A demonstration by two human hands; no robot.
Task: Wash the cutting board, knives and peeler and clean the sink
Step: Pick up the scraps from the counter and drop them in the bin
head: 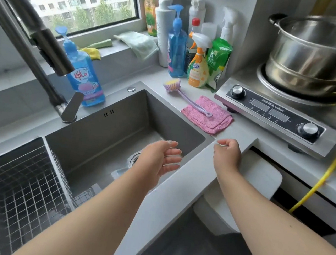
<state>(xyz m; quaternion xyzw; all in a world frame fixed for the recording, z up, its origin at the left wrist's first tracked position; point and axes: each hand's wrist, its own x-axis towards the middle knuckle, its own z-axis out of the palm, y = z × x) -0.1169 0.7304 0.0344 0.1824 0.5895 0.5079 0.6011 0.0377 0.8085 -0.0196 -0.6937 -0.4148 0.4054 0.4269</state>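
Note:
The steel sink (122, 107) lies in the grey counter, with its drain (135, 157) partly behind my left hand. A pale scrap (120, 171) lies on the sink floor by the drain. My left hand (157, 160) hovers over the basin with relaxed, spread fingers and holds nothing. At the sink's right corner, my right hand (227, 153) hangs over the counter edge, fingers curled toward the thumb. A thin pale strand shows at its fingertips; whether it is pinched is unclear. No cutting board, knife or peeler is in view.
A wire basket (11, 191) fills the sink's left part under the dark faucet (44, 43). Blue dish soap (84, 71) stands behind the sink. A dish brush (186, 99) lies on a pink cloth (207, 118). An induction cooker (273, 117) carries a steel pot (322, 54). A white bin (259, 180) stands below.

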